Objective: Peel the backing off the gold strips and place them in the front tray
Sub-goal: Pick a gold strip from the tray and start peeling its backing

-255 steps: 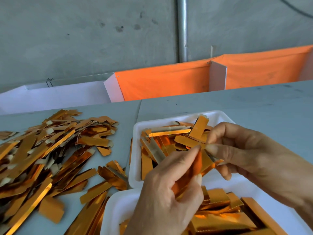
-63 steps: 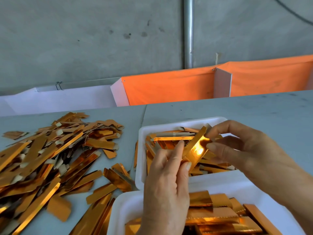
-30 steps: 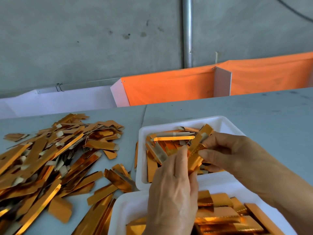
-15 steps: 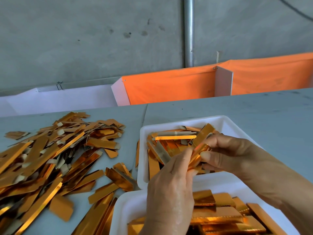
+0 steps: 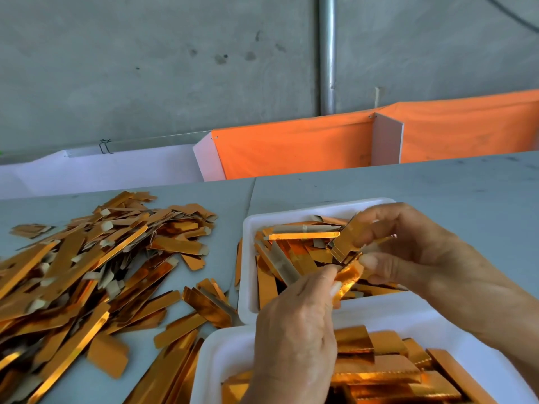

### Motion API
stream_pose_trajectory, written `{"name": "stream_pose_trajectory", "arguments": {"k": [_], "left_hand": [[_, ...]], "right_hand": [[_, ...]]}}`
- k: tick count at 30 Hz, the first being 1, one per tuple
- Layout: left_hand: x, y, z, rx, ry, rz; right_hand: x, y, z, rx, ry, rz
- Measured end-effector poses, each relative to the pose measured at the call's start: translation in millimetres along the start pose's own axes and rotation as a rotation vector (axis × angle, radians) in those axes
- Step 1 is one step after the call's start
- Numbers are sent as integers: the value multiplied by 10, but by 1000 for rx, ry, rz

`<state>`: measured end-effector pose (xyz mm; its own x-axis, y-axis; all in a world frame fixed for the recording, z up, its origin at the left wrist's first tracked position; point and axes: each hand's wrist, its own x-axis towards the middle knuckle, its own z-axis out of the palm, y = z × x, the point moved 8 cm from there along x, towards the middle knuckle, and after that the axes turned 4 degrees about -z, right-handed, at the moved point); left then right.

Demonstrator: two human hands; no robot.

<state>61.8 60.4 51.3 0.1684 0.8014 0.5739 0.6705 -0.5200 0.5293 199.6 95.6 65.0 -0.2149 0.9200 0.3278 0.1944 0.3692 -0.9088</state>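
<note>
Left hand (image 5: 294,330) and right hand (image 5: 408,258) fingers pinching gold strip (image 5: 347,246), above far tray (image 5: 248,258) edge

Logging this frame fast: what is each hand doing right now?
Left hand: fingers pinch the lower end of the gold strip.
Right hand: fingers pinch the same strip's upper part, above the far tray.

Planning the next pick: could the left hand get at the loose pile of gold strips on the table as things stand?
Probably not yet: the left hand pinches the gold strip shared with the right hand. Once freed, the pile lies open on its side.
</note>
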Motion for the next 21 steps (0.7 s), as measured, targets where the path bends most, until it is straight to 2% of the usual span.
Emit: {"name": "stream_pose_trajectory", "arguments": {"k": [4, 7, 9, 14, 16, 18, 21], "left_hand": [[-17, -56, 46, -170, -99, -86], [-29, -108, 89, -299, -190, -197], [-26, -84, 85, -217, -200, -172], [-8, 91, 38, 112, -139, 72], [33, 117, 50, 193, -200, 36], [53, 143, 41, 241, -169, 32], [51, 123, 28, 153, -123, 33]], "right_hand": [[-19, -47, 14, 0, -73, -4], [-7, -24, 17, -63, -34, 13], [5, -1, -6, -109, 21, 36], [-13, -30, -31, -122, 78, 70], [-26, -48, -44, -164, 104, 59], [-30, -60, -43, -185, 110, 60], [-33, -42, -29, -117, 76, 74]]}}
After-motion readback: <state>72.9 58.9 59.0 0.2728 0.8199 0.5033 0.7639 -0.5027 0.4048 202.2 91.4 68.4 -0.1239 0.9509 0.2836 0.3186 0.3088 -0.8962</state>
